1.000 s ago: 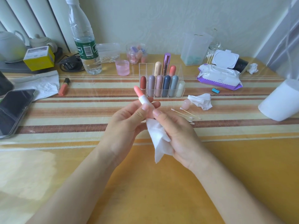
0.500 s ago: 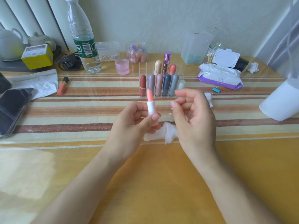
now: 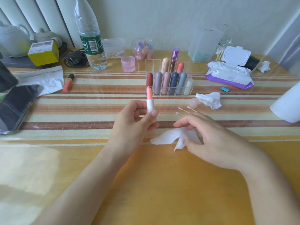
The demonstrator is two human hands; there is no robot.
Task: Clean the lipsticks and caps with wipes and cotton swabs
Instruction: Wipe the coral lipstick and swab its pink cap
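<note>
My left hand (image 3: 133, 127) grips an uncapped pink lipstick (image 3: 149, 101) upright by its white base, thumb across the front. A white wipe (image 3: 170, 137) lies flat on the table just right of that hand. My right hand (image 3: 214, 140) hovers over the wipe's right part with relaxed, spread fingers, holding nothing. Behind it lie a few cotton swabs (image 3: 186, 109) and the pale pink cap (image 3: 194, 102). A clear organiser (image 3: 151, 65) further back holds several capped lipsticks.
A crumpled used wipe (image 3: 210, 99) lies near the cap. A wipe pack (image 3: 230, 72) with open lid is back right, a water bottle (image 3: 90, 39) and pink cup (image 3: 128, 63) back left. A phone (image 3: 14, 108), tissue and an orange lip tube (image 3: 69, 82) lie left. A white roll (image 3: 287, 104) stands at right.
My right hand let go of the wipe, which now lies on the table, then lowered over it. My left hand turned the lipstick upright.
</note>
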